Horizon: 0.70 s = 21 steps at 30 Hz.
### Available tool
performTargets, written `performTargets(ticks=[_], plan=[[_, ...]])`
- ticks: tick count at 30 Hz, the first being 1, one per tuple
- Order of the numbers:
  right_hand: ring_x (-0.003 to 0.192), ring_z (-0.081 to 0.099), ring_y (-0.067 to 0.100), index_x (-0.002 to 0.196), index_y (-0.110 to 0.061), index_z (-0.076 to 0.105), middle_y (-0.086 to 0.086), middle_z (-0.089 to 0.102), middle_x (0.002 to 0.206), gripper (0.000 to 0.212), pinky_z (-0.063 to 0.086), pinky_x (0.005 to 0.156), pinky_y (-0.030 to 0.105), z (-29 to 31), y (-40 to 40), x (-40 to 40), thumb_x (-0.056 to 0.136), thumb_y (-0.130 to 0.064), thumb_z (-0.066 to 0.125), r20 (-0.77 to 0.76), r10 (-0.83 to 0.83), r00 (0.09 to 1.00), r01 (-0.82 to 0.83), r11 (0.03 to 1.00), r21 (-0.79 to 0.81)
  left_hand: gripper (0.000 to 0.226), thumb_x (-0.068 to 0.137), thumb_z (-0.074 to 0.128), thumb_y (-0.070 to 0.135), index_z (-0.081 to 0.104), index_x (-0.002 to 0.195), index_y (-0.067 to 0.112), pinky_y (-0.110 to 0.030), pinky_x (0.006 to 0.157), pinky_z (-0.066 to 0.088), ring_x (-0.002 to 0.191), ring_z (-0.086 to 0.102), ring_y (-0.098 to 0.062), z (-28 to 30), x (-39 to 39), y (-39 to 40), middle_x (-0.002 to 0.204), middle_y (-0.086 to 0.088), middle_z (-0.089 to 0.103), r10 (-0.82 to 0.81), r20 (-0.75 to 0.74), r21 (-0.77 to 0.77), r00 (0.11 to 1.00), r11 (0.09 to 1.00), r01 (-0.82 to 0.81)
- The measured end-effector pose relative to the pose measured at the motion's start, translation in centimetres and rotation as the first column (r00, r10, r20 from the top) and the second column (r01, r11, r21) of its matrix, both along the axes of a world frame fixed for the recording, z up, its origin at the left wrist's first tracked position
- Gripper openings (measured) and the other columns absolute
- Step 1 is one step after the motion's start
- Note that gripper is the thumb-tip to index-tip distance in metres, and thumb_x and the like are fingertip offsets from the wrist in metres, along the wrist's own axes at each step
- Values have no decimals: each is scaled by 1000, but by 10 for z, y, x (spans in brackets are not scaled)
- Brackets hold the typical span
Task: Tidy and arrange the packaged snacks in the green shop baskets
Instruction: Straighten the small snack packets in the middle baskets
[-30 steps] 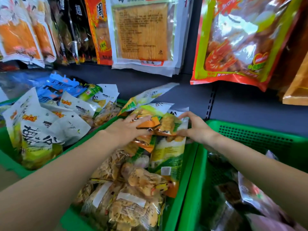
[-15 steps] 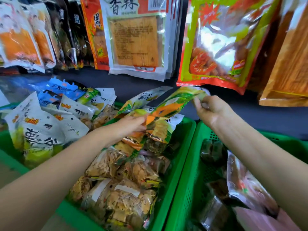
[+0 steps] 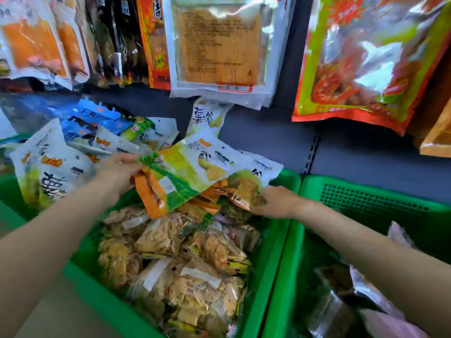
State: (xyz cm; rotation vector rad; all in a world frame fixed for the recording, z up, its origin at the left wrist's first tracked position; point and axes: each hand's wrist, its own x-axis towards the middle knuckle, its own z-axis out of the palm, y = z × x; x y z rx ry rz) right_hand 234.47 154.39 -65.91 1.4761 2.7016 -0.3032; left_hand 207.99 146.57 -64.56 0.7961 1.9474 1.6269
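While both hands (image 3: pixel 117 170) pinch snack packets (image 3: pixel 192 167), forearms reach forward.

Snack packets heaped in green baskets

The middle basket (image 3: pixel 273 240) holds clear packets of golden snacks (image 3: pixel 195 284); a green-and-white packet (image 3: pixel 195 167) lies tilted above them at its far end. White packets (image 3: pixel 48 172) stand in the left basket (image 3: pixel 9 191); the right basket (image 3: pixel 366 198) holds dark ones.

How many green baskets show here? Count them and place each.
3. The left basket sits at the frame's left edge, mostly hidden by white packets; the middle basket lies under both hands; the right basket is at right.
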Motion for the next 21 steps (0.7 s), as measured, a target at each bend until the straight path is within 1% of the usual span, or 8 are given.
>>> performTargets(ticks=[2, 4, 6, 9, 12, 14, 16, 21], plan=[[110, 56, 30, 120, -6, 54, 16, 58, 118, 47, 43, 84, 29, -19, -7, -15, 91, -43, 49, 195, 107, 975, -80, 986, -143, 14, 89, 58, 8, 60, 103, 4, -40, 86, 45, 93, 58, -37, -7, -3, 2, 117, -29, 57, 82, -284, -142, 955, 982, -127], [103, 53, 30, 126, -9, 49, 15, 55, 114, 50, 41, 86, 31, -35, -6, -32, 93, -46, 43, 292, 142, 946, -70, 967, -243, 32, 90, 57, 16, 55, 120, 5, -44, 95, 39, 115, 49, -39, -6, 12, 1, 125, -25, 52, 66, -572, -200, 817, 955, -218], [91, 46, 24, 120, -8, 51, 11, 48, 102, 46, 37, 80, 31, -46, -2, -42, 95, -45, 39, 321, 111, 941, -13, 957, -291, 32, 90, 55, 17, 54, 121, 14, -44, 99, 36, 122, 42, -34, -3, 34, -2, 130, -17, 46, -39, -755, -142, 655, 984, -105], [80, 50, 23, 118, -5, 54, 8, 51, 91, 49, 40, 74, 30, -53, -4, -44, 93, -45, 44, 232, -17, 973, 78, 964, -254, 42, 90, 54, 21, 46, 131, 29, -42, 111, 22, 135, 27, -20, -6, 68, -7, 141, 1, 39, -383, -857, -300, 345, 915, 271], [102, 59, 25, 127, -4, 46, 10, 57, 115, 70, 48, 80, 30, -55, -11, -41, 81, -55, 59, 49, -171, 984, 178, 965, -191, 50, 94, 48, 30, 30, 139, 43, -46, 116, 1, 145, -3, -14, -11, 89, -4, 155, 14, 12, -649, -760, -611, 29, 729, 308], [115, 52, 29, 134, -5, 33, 12, 46, 127, 85, 46, 88, 34, -48, -19, -36, 73, -52, 68, -45, -240, 970, 232, 964, -126, 51, 95, 46, 31, 27, 140, 46, -50, 115, -5, 144, -14, -17, -15, 93, 1, 157, 15, -3, -726, -688, -708, -14, 667, 232], [116, 50, 33, 135, -6, 28, 15, 41, 128, 86, 45, 89, 37, -35, -26, -23, 72, -46, 71, -102, -214, 972, 210, 976, -50, 50, 95, 46, 31, 30, 141, 44, -52, 116, -6, 144, -18, -21, -16, 92, 5, 157, 14, -12, -766, -643, -756, 3, 635, 160], [90, 50, 20, 106, -18, 34, 2, 52, 97, 59, 36, 70, 27, -7, -48, 24, 71, -43, 73, -447, -125, 886, 102, 992, -76, 51, 95, 46, 32, 28, 143, 37, -54, 116, -3, 144, -17, -25, -13, 96, 4, 155, 13, -19, -812, -576, -807, 94, 583, 90]])
